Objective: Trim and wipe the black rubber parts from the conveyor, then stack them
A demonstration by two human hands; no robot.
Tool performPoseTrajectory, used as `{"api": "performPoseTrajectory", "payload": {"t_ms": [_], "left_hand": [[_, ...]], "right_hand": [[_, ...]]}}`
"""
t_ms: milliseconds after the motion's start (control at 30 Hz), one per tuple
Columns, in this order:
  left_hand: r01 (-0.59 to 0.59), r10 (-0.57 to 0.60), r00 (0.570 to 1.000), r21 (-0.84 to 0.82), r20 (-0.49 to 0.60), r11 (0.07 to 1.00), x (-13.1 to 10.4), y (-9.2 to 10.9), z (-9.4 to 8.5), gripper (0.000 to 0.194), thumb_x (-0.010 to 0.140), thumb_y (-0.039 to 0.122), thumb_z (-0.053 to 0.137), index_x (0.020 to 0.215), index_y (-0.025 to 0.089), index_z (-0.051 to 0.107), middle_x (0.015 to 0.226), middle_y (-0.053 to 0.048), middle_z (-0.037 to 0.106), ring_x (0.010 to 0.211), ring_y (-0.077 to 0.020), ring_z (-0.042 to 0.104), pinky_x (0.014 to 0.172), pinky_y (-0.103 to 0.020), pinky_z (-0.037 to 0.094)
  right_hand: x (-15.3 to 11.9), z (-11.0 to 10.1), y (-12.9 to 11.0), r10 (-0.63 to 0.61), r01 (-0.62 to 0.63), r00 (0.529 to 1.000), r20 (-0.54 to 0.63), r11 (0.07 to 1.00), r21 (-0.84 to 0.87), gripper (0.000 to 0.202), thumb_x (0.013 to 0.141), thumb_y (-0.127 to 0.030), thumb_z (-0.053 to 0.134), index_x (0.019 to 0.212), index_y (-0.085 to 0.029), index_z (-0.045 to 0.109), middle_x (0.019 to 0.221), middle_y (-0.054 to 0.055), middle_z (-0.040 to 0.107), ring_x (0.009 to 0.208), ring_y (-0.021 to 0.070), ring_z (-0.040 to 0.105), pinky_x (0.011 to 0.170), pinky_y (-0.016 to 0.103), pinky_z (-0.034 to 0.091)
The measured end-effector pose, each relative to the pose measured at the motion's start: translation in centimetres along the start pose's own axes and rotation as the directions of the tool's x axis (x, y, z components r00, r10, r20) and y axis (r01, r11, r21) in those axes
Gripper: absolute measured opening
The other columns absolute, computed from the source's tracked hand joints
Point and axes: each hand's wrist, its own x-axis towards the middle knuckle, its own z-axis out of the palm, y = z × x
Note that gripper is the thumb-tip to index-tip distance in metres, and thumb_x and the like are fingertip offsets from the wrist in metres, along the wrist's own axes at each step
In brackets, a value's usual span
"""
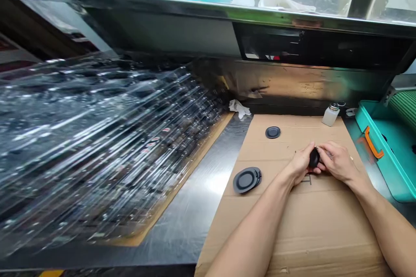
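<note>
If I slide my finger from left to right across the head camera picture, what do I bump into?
Stacked clear plastic trays → crumpled white tissue → single dark grey oval disc → left hand → small black rounded piece → right hand → teal plastic bin.

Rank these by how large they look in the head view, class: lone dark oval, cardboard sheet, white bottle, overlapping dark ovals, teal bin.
1. Cardboard sheet
2. Teal bin, partly cut off by the frame
3. Overlapping dark ovals
4. White bottle
5. Lone dark oval; it lies farther away, so its true size is unsure
</note>
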Motion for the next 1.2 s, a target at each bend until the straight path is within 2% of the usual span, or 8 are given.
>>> {"api": "performPoseTrajectory", "payload": {"t_ms": [100, 200, 333, 500, 633, 767, 967, 1200], "left_hand": [[0.012, -0.011, 0.986, 0.008, -0.166, 1.0, 0.2, 0.0, 0.3, 0.055, 0.102, 0.048, 0.025, 0.09, 0.009, 0.062, 0.063, -0.01, 0.067, 0.041, -0.0127, 0.055, 0.038, -0.022, 0.039], [0.054, -0.042, 0.974, 0.048, -0.221, 0.997, 0.3, 0.0, 0.6, 0.064, 0.101, 0.054, 0.019, 0.088, 0.009, 0.062, 0.061, -0.01, 0.067, 0.038, -0.0119, 0.051, 0.037, -0.022, 0.035], [0.044, 0.026, 0.959, 0.235, -0.284, 0.971, 0.5, -0.5, 0.7, 0.066, 0.099, 0.057, 0.019, 0.08, 0.011, 0.063, 0.05, -0.005, 0.062, 0.033, -0.0121, 0.046, 0.038, -0.025, 0.036], [0.046, 0.118, 0.955, 0.529, -0.273, 0.847, 0.3, -0.9, 0.8, 0.072, 0.097, 0.062, 0.019, 0.059, 0.016, 0.059, 0.04, -0.004, 0.055, 0.035, -0.0134, 0.048, 0.042, -0.026, 0.039], [0.047, 0.172, 0.952, 0.671, -0.255, 0.74, -0.1, -0.7, 0.9, 0.074, 0.096, 0.062, 0.018, 0.047, 0.019, 0.054, 0.037, -0.004, 0.051, 0.039, -0.0141, 0.052, 0.049, -0.026, 0.044], [0.008, 0.212, 0.952, 0.71, -0.221, 0.704, -0.3, -0.7, 1.1, 0.073, 0.097, 0.058, 0.017, 0.049, 0.019, 0.056, 0.038, -0.005, 0.054, 0.041, -0.0147, 0.053, 0.054, -0.027, 0.046], [-0.041, 0.242, 0.958, 0.767, -0.151, 0.64, -0.5, -0.7, 1.3, 0.066, 0.098, 0.052, 0.019, 0.052, 0.02, 0.054, 0.041, -0.004, 0.055, 0.044, -0.0158, 0.054, 0.058, -0.028, 0.046], [-0.09, 0.266, 0.958, 0.775, -0.104, 0.625, -0.7, -0.7, 1.2, 0.062, 0.098, 0.051, 0.021, 0.055, 0.02, 0.053, 0.042, -0.002, 0.054, 0.045, -0.0165, 0.054, 0.059, -0.028, 0.045]], "right_hand": [[-0.1, 0.1, 0.5, 0.021, -0.019, 0.999, -0.025, 0.998, 0.065, 0.023, 0.098, -0.03, 0.048, 0.101, -0.022, 0.07, 0.094, 0.006, 0.071, 0.085, 0.0186, 0.064, 0.077, 0.029, 0.046], [-0.1, -0.1, 0.4, 0.073, -0.073, 0.997, -0.005, 0.996, 0.045, 0.022, 0.098, -0.028, 0.048, 0.097, -0.021, 0.069, 0.094, 0.005, 0.072, 0.085, 0.0182, 0.065, 0.078, 0.028, 0.045], [0.0, 0.1, -0.3, 0.093, -0.089, 0.993, 0.076, 0.995, -0.048, 0.022, 0.097, -0.025, 0.048, 0.092, -0.02, 0.068, 0.089, 0.005, 0.071, 0.084, 0.0182, 0.064, 0.078, 0.028, 0.044], [0.1, 0.3, -0.8, 0.096, -0.082, 0.99, 0.107, 0.989, -0.123, 0.02, 0.094, -0.021, 0.048, 0.09, -0.019, 0.068, 0.085, 0.006, 0.071, 0.081, 0.0182, 0.062, 0.077, 0.028, 0.043], [0.2, -0.3, -1.3, 0.128, -0.105, 0.982, 0.141, 0.981, -0.165, 0.022, 0.09, -0.018, 0.049, 0.074, -0.021, 0.065, 0.075, 0.004, 0.069, 0.075, 0.0174, 0.062, 0.077, 0.027, 0.041], [0.3, -1.0, -1.7, 0.148, -0.115, 0.967, 0.207, 0.98, -0.163, 0.025, 0.087, -0.016, 0.05, 0.066, -0.022, 0.063, 0.068, 0.002, 0.068, 0.071, 0.0167, 0.061, 0.075, 0.026, 0.04], [0.4, -1.1, -1.5, 0.121, -0.099, 0.978, 0.168, 0.986, -0.135, 0.026, 0.086, -0.015, 0.05, 0.066, -0.021, 0.065, 0.071, 0.003, 0.069, 0.071, 0.0163, 0.061, 0.075, 0.026, 0.041], [0.2, -1.0, -1.0, 0.146, -0.121, 0.973, 0.181, 0.982, -0.143, 0.026, 0.086, -0.018, 0.05, 0.065, -0.021, 0.065, 0.067, 0.002, 0.069, 0.065, 0.0158, 0.059, 0.07, 0.025, 0.039]]}}
